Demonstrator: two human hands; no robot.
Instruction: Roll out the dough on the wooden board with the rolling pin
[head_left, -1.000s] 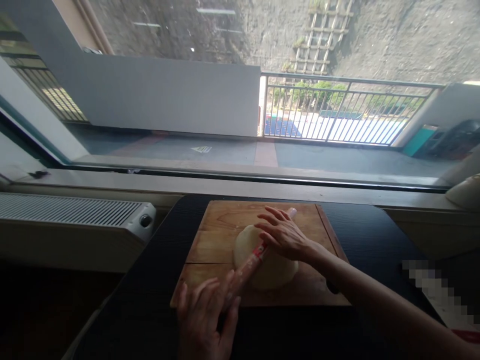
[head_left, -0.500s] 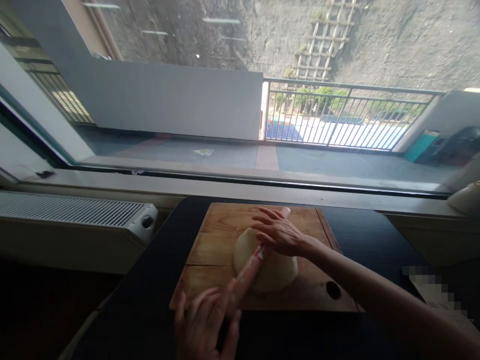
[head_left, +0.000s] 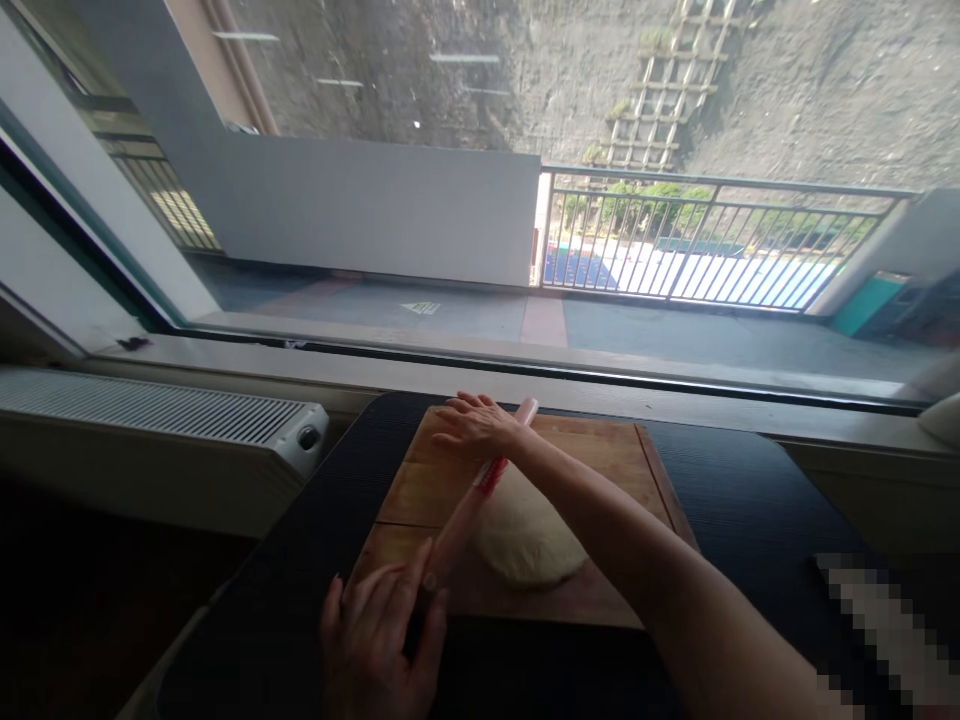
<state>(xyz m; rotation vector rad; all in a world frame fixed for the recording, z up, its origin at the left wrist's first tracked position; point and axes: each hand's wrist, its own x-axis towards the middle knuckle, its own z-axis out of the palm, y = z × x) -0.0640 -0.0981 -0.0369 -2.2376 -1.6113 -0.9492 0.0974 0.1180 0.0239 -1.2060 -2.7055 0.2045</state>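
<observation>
**Rolling pin [head_left: 457, 530] and right hand [head_left: 480, 428] shifting from the dough's middle to its left edge**

Since the frame half a second earlier, both are travelling leftward, the left hand [head_left: 384, 625] moving with them. The right hand is lying palm down over the upper part of the pin; its fingers are spreading, the thumb standing apart, and their tips are reaching past the pin over the far left corner of the wooden cutting board [head_left: 592, 440]. The left hand's fingers are extending with a slight bend at the pin's near end, the thumb standing apart; whether they are gripping it or merely resting there cannot be told.

The pin is running obliquely between the two sets of fingers. Its red-and-white band [head_left: 491, 472] is showing just nearer than the right palm; its pale far end is projecting beyond the right wrist. The dough [head_left: 529, 545], a rounded, flattened mass, is resting on the board, to the right of the left fingertips and nearer than the right fingers, partly hidden by the right forearm [head_left: 637, 540]. Pin and dough are adjoining; actual contact cannot be told.

A black table [head_left: 735, 500] is supporting the board. Beyond the right fingertips a windowsill [head_left: 675, 410] is crossing; left of all the fingers a radiator [head_left: 172, 420] is standing.
</observation>
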